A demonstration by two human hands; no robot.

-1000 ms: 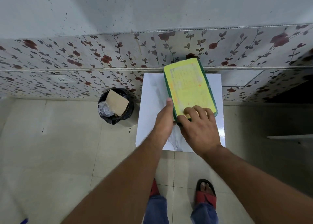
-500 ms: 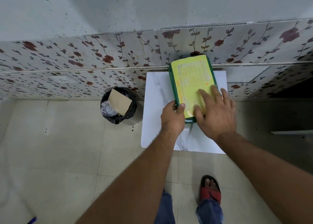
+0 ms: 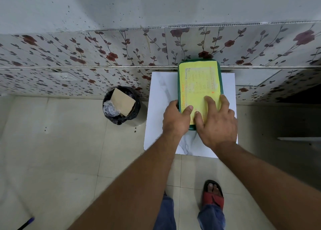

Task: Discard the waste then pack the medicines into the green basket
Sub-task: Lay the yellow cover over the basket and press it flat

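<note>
The green basket [image 3: 220, 76] stands on a small white marble-topped table [image 3: 161, 111], against the flowered wall. A yellow sheet with handwriting [image 3: 198, 83] covers its top and hides what is inside. My left hand [image 3: 176, 120] grips the basket's near left corner, thumb on the yellow sheet. My right hand [image 3: 217, 122] lies flat on the sheet's near end, fingers spread. No medicines are in sight.
A round bin with a black liner [image 3: 121, 106] stands on the floor left of the table, with a brown card piece and crumpled clear plastic in it. My feet in red sandals are just below the table. A blue pen lies at the bottom left.
The basket has turned straighter and sits nearer the wall. My right hand slid along the yellow sheet and now lies flat at its near end; my left hand closed on the near left corner.
</note>
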